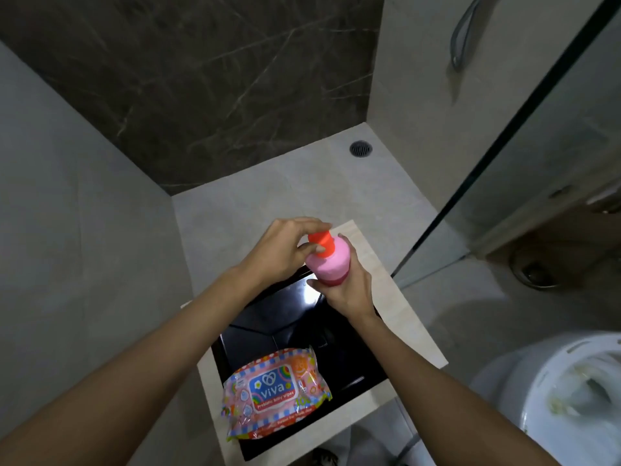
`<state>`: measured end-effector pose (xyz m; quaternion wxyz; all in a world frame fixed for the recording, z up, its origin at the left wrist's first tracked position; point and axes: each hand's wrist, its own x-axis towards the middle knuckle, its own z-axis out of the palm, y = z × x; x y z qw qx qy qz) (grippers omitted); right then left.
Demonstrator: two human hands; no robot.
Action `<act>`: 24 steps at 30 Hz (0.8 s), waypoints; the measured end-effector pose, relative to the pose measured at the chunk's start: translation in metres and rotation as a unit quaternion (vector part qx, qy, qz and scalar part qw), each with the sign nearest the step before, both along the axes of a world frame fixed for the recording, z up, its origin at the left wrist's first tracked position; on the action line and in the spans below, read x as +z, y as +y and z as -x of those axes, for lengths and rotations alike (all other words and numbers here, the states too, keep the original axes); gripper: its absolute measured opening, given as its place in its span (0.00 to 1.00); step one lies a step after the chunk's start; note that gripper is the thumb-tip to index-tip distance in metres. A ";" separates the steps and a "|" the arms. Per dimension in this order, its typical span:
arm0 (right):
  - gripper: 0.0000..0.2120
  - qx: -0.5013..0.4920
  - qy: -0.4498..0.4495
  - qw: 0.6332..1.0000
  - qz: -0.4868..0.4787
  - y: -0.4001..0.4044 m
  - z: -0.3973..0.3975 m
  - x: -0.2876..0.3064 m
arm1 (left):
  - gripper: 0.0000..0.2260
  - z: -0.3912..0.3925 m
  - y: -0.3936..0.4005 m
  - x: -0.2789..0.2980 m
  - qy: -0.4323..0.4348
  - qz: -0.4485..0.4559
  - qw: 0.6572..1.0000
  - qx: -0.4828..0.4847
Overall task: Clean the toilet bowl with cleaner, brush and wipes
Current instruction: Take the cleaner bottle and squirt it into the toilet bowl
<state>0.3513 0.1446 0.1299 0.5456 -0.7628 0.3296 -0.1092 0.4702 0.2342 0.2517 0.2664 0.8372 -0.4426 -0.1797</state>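
Both arms extended; left hand pinching, right hand gripping.

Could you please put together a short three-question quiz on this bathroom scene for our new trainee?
1. True or false: the left hand grips the orange cap of the pink bottle.
2. Which hand holds the bottle's body? A. the right hand B. the left hand C. neither
3. Fill in: the pack of wipes lies on the near edge of the black ____.

Key
1. True.
2. A; its fingers wrap round the lower part of the bottle.
3. Basin; the pack lies flat, untouched by either hand, and the toilet bowl stands open to the right.
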 end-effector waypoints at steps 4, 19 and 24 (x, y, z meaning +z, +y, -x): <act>0.45 -0.002 -0.005 1.000 -0.021 0.005 -0.022 -0.009 | 0.17 -0.014 0.004 -0.003 -0.018 -0.011 1.000 0.008; 0.51 0.033 0.000 0.998 -0.060 0.037 -0.046 -0.041 | 0.15 -0.019 0.039 -0.022 -0.036 -0.003 0.999 -0.011; 0.53 0.057 0.023 0.998 -0.008 0.032 -0.039 -0.041 | 0.16 -0.015 0.041 -0.026 -0.035 -0.023 0.999 -0.015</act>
